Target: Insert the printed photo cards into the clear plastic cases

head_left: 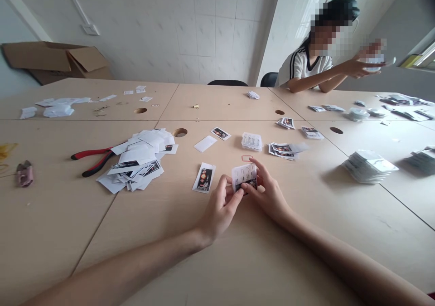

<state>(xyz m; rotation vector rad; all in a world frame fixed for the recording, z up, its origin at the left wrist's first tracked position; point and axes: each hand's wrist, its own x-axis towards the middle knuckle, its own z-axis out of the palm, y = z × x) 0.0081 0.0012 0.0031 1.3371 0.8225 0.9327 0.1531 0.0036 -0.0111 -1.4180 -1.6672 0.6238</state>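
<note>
Between both hands I hold a small clear plastic box (pixel 243 173) that shows several small curved metal pieces, which look like fish hooks, and a black printed card at its lower part. My left hand (pixel 219 208) pinches its left side, thumb in front. My right hand (pixel 272 190) grips the right side, with the thumb over the front and the index finger at the top corner. Just left of my hands lies a black printed card (pixel 204 178). Beyond them are a similar clear box (pixel 252 141) and a small red-edged frame (pixel 247 158) flat on the table.
Red-handled pliers (pixel 97 158) lie beside a heap of white and printed cards (pixel 139 161). To the right stand stacked flat clear packs (pixel 369 165) and a few printed cards (pixel 282 149). Across the table sits another person (pixel 319 63); a cardboard box (pixel 56 61) stands behind.
</note>
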